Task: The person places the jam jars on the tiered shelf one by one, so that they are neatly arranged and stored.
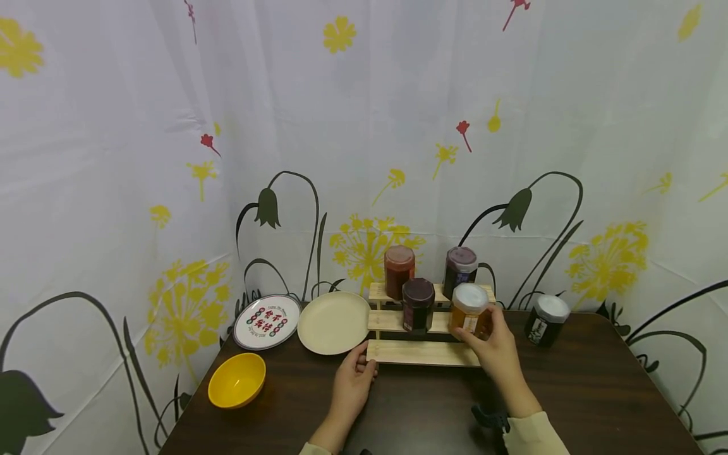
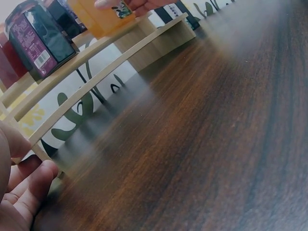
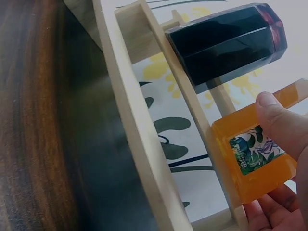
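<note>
A three-step wooden rack (image 1: 423,352) stands on the dark table. My right hand (image 1: 496,347) grips an orange jar with a white lid (image 1: 469,302) at the right of the middle step; in the right wrist view the orange jar (image 3: 255,149) shows a leafy label, with thumb and fingers on opposite sides. My left hand (image 1: 354,379) holds the left end of the lowest step between thumb and fingers, as the left wrist view also shows. Left of the orange jar, a dark purple jar (image 1: 418,306) sits on the middle step. On the top step are a red-brown jar (image 1: 399,272) and another dark jar (image 1: 459,270).
A black jar with a white lid (image 1: 547,320) stands on the table right of the rack. To the left lie a cream plate (image 1: 333,322), a white plate with red lettering (image 1: 267,322) and a yellow bowl (image 1: 237,381). A flowered curtain (image 1: 364,126) hangs behind.
</note>
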Available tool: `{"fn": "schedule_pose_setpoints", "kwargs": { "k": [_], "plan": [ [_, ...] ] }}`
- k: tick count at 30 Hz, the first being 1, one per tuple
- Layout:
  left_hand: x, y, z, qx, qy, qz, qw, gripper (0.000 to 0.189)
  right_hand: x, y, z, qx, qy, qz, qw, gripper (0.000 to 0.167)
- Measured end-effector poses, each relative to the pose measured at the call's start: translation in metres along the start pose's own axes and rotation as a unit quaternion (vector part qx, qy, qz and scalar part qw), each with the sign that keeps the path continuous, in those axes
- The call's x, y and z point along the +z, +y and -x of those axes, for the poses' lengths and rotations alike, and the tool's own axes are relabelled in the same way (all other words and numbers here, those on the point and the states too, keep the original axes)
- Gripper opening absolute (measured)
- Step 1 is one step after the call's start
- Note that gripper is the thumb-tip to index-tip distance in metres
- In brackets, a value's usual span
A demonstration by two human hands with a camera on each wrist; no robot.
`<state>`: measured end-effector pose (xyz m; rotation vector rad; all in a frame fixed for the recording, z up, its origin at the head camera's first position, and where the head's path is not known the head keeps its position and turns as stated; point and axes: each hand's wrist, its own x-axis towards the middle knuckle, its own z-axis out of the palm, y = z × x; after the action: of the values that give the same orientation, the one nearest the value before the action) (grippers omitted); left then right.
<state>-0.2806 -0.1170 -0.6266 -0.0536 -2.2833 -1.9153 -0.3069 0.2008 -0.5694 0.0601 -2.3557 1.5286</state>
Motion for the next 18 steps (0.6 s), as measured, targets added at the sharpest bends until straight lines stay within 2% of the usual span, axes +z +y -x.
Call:
{"fn": "schedule_pose_setpoints", "kwargs": {
  "k": [6, 11, 18],
  "plan": [
    [-0.0007, -0.0015, 0.0014, -0.003, 0.003, -0.004, 1.0000, 0.049, 0.0024, 0.0000, -0.0021, 0.017, -0.005, 0.006, 0.9998, 0.077],
    [-0.0002, -0.0022, 0.0003, -0.001, 0.002, 0.001, 1.0000, 0.049, 0.0044, -0.0007, -0.0025, 0.016, 0.008, 0.019, 0.9997, 0.074],
    [-0.0002, -0.0016, -0.0008, -0.002, -0.003, 0.007, 1.0000, 0.049, 0.0069, -0.0014, -0.0011, 0.040, 0.030, 0.021, 0.9985, 0.078]
  ]
}}
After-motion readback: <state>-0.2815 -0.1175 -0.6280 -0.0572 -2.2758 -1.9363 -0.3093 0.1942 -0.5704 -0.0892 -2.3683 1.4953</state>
